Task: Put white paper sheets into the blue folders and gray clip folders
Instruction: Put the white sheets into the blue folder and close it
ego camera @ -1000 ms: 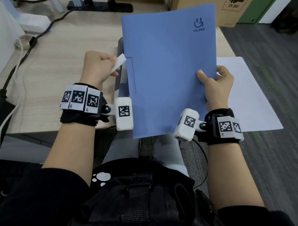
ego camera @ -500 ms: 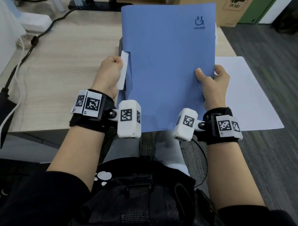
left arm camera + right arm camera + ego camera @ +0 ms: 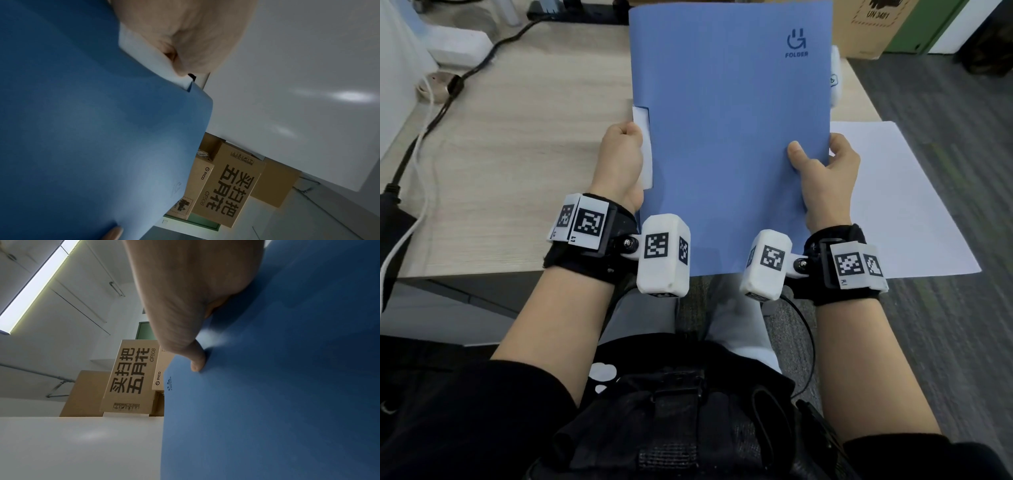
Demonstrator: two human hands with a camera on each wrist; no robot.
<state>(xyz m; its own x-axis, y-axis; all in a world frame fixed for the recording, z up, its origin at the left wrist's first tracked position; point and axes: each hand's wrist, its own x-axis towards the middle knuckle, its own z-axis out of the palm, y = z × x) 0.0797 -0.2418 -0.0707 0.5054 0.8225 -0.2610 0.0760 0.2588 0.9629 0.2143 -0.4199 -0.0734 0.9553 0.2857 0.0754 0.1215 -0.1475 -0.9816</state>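
Note:
I hold a blue folder [image 3: 729, 137] upright above the desk edge, its printed front facing me. My right hand [image 3: 825, 171] grips its right edge, thumb on the front and fingers behind; the right wrist view shows that thumb pressed on the blue folder [image 3: 277, 386]. My left hand [image 3: 621, 157] pinches a narrow white strip [image 3: 645, 150] and holds it against a notch in the folder's left edge. The left wrist view shows the white strip [image 3: 144, 53] under my curled fingers [image 3: 185, 32], beside the blue folder [image 3: 92, 129]. A white paper sheet [image 3: 893, 198] lies flat at the right.
The wooden desk [image 3: 517, 154] stretches to the left, with a power strip and cables [image 3: 441, 85] at its far left. Cardboard boxes [image 3: 876, 20] stand behind the desk. Grey carpet [image 3: 945, 102] is at the right. Something white [image 3: 835, 75] peeks out behind the folder's right edge.
My left hand has carried the white strip rightward, from apart from the folder to against its left edge. The right hand keeps its grip; the folder has barely moved.

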